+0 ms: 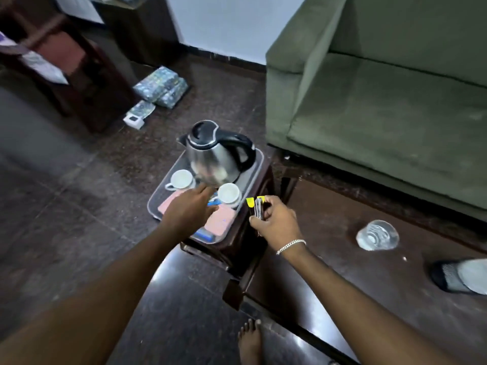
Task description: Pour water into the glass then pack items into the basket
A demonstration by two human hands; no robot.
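Note:
A steel kettle [214, 152] with a black lid and handle stands at the far end of a grey tray [257, 169] on a small dark stool. Two white cups [181, 179] [229, 193] sit in front of it, with pink sachets [221, 222] and a blue packet beside them. My left hand [188, 210] hovers over the tray's sachets, fingers spread, holding nothing that I can see. My right hand [276, 219] is closed on several thin sachets with yellow tops [254, 205], just right of the tray. A clear glass [376, 235] stands on the dark low table at the right.
A green sofa [382, 101] fills the upper right. A slipper [461, 276] lies on the low table's right edge. Patterned packets [162, 86] and a white box lie on the floor beyond the stool. A dark wooden shelf [79, 75] stands at the upper left. A bare foot [250, 341] shows below.

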